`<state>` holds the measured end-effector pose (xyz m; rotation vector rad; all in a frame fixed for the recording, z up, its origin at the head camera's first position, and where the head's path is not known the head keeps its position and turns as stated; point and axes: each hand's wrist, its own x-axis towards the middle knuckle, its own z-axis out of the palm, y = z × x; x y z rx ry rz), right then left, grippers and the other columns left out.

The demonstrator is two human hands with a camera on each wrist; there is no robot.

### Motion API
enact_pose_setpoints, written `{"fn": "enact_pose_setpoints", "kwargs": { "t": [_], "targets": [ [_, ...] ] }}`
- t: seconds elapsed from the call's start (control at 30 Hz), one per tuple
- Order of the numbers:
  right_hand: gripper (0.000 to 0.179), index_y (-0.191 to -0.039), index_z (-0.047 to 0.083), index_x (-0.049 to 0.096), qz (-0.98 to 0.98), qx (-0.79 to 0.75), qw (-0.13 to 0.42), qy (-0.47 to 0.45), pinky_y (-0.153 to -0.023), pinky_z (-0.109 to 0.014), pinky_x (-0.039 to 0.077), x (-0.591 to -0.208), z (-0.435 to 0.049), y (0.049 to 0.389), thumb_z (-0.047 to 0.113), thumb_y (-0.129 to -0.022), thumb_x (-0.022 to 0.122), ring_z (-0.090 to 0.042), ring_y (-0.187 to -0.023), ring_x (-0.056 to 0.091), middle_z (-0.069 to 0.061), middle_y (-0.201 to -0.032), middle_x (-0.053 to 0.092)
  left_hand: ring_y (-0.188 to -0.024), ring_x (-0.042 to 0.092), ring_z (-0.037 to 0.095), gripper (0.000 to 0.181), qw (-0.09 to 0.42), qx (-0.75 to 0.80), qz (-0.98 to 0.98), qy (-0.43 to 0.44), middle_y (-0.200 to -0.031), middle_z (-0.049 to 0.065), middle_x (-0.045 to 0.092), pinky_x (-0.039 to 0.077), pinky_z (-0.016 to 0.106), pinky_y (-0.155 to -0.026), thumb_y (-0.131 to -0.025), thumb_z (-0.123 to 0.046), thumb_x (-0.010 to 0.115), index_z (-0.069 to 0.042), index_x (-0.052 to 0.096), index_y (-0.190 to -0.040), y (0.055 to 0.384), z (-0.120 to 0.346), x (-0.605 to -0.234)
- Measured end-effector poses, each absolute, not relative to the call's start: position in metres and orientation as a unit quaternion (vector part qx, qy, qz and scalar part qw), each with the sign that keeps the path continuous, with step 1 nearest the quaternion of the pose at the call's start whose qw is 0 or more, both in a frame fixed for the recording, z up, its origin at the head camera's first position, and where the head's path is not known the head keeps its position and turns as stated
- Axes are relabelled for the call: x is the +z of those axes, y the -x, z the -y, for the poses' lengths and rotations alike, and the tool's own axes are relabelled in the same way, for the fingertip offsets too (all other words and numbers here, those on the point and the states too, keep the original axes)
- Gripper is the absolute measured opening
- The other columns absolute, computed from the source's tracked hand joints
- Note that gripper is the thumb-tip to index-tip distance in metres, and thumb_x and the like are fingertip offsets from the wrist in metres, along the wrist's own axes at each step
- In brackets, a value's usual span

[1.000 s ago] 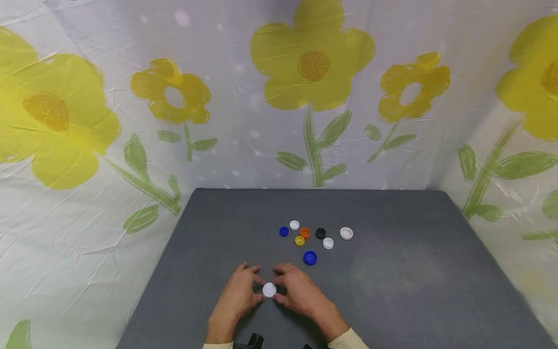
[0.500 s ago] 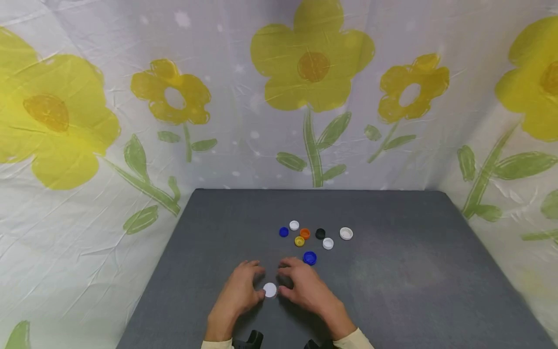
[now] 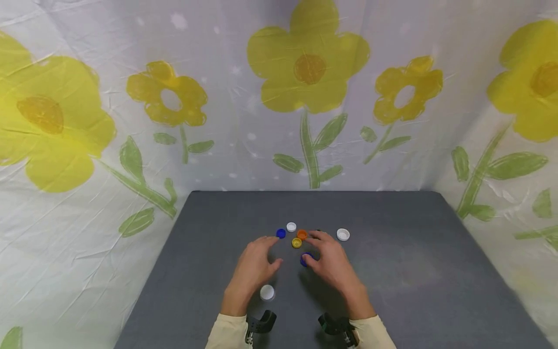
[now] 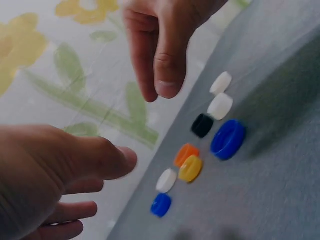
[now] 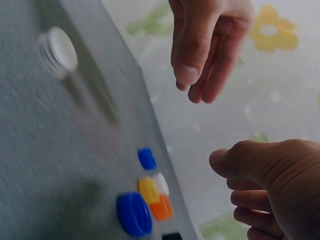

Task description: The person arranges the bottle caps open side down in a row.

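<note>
Both hands hover over the table, fingers loosely bent and holding nothing. My left hand is just short of the small blue cap. My right hand is above the large blue bottle cap and partly covers it in the head view. Between the hands lie a yellow cap, an orange cap and a white cap. A black cap and another white cap show in the left wrist view. Nearer me, a white-topped piece looks like stacked caps, standing apart.
A wider white cap lies to the right of the group. The grey table ends at a flower-printed curtain on its back and sides. Dark wrist straps circle both wrists.
Both hands have let go of the white-topped piece, which stays in place on the table. They have risen and moved forward, apart from each other, to the group of caps.
</note>
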<state>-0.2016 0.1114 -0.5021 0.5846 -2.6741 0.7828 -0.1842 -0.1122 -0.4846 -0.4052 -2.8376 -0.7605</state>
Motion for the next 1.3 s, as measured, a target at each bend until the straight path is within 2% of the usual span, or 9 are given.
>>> {"fn": "enact_pose_setpoints", "kwargs": {
  "t": [0.2,0.33,0.5,0.63,0.87,0.97,1.3],
  "targets": [
    [0.042,-0.118,0.004,0.074,0.935,0.277,0.138,-0.175,-0.102,-0.048,0.049,-0.507,-0.126,0.206,0.025,-0.082,0.083,-0.032,-0.125,0.06,-0.014,-0.135,0.063,-0.121,0.064,0.031,0.053,0.066,-0.246,0.957,0.142,-0.131,0.013,0.067,0.051,0.047,-0.1,-0.083,-0.026,0.083,-0.008,0.066,-0.131,0.199,0.09,-0.497],
    [0.044,-0.117,0.001,0.073,0.938,0.268,0.133,-0.174,-0.102,-0.051,0.049,-0.517,-0.131,0.209,0.024,-0.081,0.084,-0.036,-0.124,0.059,-0.017,-0.134,0.062,-0.117,0.066,0.029,0.052,0.052,-0.239,0.959,0.146,-0.127,0.01,0.069,0.054,0.046,-0.096,-0.083,-0.028,0.082,-0.008,0.067,-0.129,0.206,0.076,-0.512],
    [0.043,-0.115,0.002,0.073,0.945,0.247,0.113,-0.182,-0.103,-0.052,0.047,-0.532,-0.134,0.212,0.022,-0.08,0.084,-0.038,-0.125,0.058,-0.019,-0.134,0.061,-0.109,0.069,0.025,0.049,0.062,-0.21,0.961,0.168,-0.121,0.007,0.072,0.055,0.043,-0.092,-0.084,-0.03,0.082,-0.009,0.069,-0.126,0.211,0.063,-0.529],
    [0.038,-0.111,0.003,0.075,0.947,0.242,0.101,-0.184,-0.106,-0.052,0.045,-0.542,-0.134,0.212,0.021,-0.079,0.084,-0.039,-0.127,0.056,-0.02,-0.134,0.061,-0.096,0.071,0.025,0.042,0.081,-0.183,0.963,0.182,-0.107,0.007,0.074,0.057,0.043,-0.082,-0.083,-0.031,0.083,-0.009,0.072,-0.117,0.213,0.057,-0.537],
    [0.031,-0.103,0.005,0.076,0.945,0.243,0.105,-0.191,-0.111,-0.056,0.038,-0.548,-0.129,0.212,0.02,-0.077,0.086,-0.044,-0.129,0.053,-0.024,-0.135,0.059,-0.076,0.067,0.02,0.022,0.1,-0.146,0.963,0.201,-0.082,0.002,0.069,0.054,0.039,-0.066,-0.081,-0.029,0.084,-0.013,0.071,-0.089,0.214,0.049,-0.544],
    [0.031,-0.103,0.005,0.077,0.945,0.242,0.109,-0.193,-0.113,-0.058,0.035,-0.549,-0.128,0.212,0.019,-0.077,0.086,-0.046,-0.132,0.05,-0.026,-0.137,0.057,-0.074,0.066,0.02,0.021,0.098,-0.139,0.965,0.2,-0.08,0.002,0.068,0.053,0.039,-0.066,-0.082,-0.029,0.084,-0.014,0.07,-0.085,0.214,0.047,-0.547],
    [0.031,-0.102,0.005,0.077,0.943,0.242,0.122,-0.191,-0.115,-0.058,0.032,-0.552,-0.125,0.213,0.019,-0.076,0.087,-0.047,-0.135,0.046,-0.026,-0.141,0.054,-0.075,0.066,0.018,0.019,0.098,-0.145,0.966,0.19,-0.081,0.001,0.068,0.055,0.038,-0.068,-0.083,-0.029,0.084,-0.014,0.073,-0.086,0.216,0.046,-0.55]
  ]
}}
